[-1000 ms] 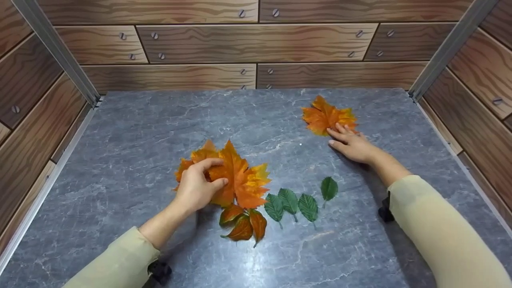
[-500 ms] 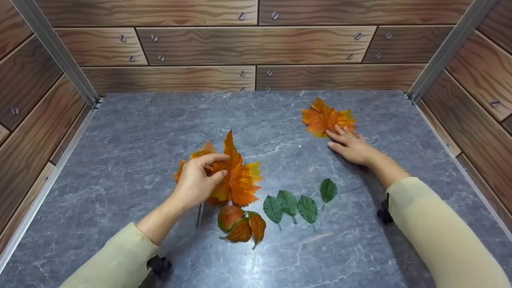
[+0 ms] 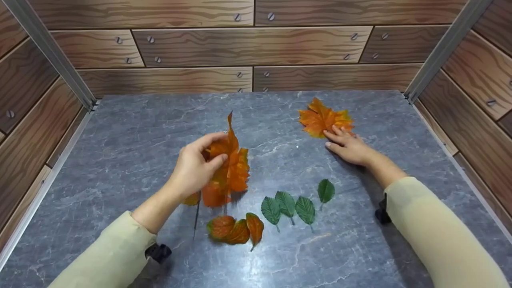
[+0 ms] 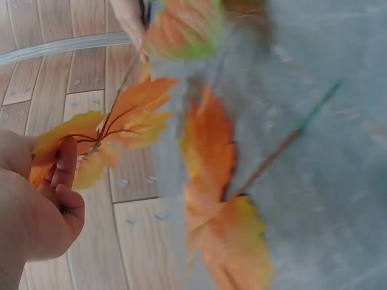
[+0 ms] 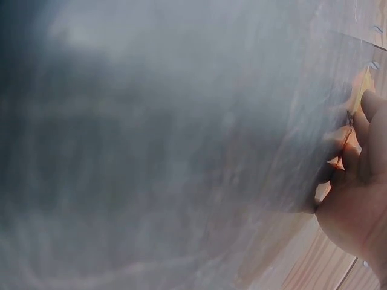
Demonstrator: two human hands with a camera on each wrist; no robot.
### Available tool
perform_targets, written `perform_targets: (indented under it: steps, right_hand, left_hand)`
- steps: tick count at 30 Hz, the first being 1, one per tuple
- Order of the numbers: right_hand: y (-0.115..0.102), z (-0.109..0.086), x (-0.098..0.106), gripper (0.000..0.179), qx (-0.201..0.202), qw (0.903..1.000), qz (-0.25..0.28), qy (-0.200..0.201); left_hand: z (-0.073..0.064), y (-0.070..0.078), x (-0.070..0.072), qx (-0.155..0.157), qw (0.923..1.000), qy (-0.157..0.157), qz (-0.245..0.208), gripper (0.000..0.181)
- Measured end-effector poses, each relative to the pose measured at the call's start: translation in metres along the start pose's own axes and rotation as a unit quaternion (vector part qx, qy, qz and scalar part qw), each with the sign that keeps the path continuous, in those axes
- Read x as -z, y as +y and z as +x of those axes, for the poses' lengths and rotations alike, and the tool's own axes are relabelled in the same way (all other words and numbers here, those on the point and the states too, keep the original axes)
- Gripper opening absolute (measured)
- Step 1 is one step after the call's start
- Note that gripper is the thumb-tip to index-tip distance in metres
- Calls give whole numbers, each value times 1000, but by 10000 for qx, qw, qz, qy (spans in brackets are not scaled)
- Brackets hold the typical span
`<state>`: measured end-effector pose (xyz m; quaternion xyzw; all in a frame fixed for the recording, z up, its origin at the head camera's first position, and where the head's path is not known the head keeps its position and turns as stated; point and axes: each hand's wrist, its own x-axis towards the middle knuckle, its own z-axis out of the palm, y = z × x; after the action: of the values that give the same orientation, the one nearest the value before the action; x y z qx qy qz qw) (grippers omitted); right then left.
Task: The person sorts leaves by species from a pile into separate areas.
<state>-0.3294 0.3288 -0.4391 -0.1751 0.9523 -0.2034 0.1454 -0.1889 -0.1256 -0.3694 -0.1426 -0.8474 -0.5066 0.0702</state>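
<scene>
My left hand (image 3: 194, 164) pinches an orange maple leaf (image 3: 239, 170) between thumb and fingers and holds it nearly on edge, stem downward. The left wrist view shows this lifted leaf (image 4: 136, 112) from its veined side. Another orange maple leaf (image 4: 233, 241) lies on the table beneath, mostly hidden by the hand in the head view. At the back right, my right hand (image 3: 347, 146) rests with extended fingers on a third maple leaf (image 3: 318, 118). In the right wrist view, the fingers partly cover that leaf's edge (image 5: 361, 87).
Several small red-brown leaves (image 3: 222, 228) with green edges lie at the front middle of the grey marbled table (image 3: 132, 132). To their right are several green leaves (image 3: 305, 210), one (image 3: 326, 191) set apart. Wood-patterned walls (image 3: 200, 46) enclose the back and sides.
My left hand has raised its maple leaf off the other one and turned it edge-on. The leftmost red-brown leaf has shifted left. My right hand stays on its leaf.
</scene>
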Motion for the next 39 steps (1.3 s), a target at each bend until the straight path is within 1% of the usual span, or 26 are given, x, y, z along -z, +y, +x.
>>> perform_targets:
  steps: [3, 5, 10, 13, 15, 18, 23, 28, 30, 34, 37, 39]
  right_hand:
    - [0, 0, 0, 66, 17, 10000, -2, 4]
    - [0, 1, 1, 66, 36, 10000, -1, 13]
    - [1, 0, 1, 67, 47, 10000, 30, 15]
    - [1, 0, 1, 67, 45, 10000, 62, 18]
    - [1, 0, 1, 67, 47, 10000, 72, 23]
    - [0, 0, 1, 67, 45, 9999, 90, 24]
    - [0, 0, 0, 67, -16, 9999, 109, 10]
    - [1, -1, -1, 68, -79, 9999, 112, 10]
    - [1, -1, -1, 68, -67, 9999, 111, 12]
    - [1, -1, -1, 67, -32, 9999, 115, 23]
    - [1, -2, -1, 67, -18, 9999, 123, 53]
    - [1, -2, -1, 66, -26, 9999, 120, 62]
  left_hand:
    - [8, 10, 6, -81, 9999, 48, 37, 46]
    - [14, 15, 9, -157, 9998, 83, 115, 43]
    - [26, 28, 16, -463, 9983, 91, 352, 25]
    - [34, 35, 18, -658, 9969, 72, 437, 21]
    - [39, 39, 18, -746, 9965, 65, 365, 20]
    - [47, 43, 16, -825, 9965, 103, 121, 20]
    - [62, 47, 11, -789, 9964, 234, -224, 22]
    - [79, 47, 2, -747, 9954, 492, -347, 19]
    - [86, 46, -3, -737, 9948, 608, -350, 18]
    - [99, 43, -12, -684, 9944, 705, -396, 18]
    - [107, 41, -19, -615, 9938, 741, -565, 19]
    - [113, 38, -25, -529, 9924, 791, -774, 19]
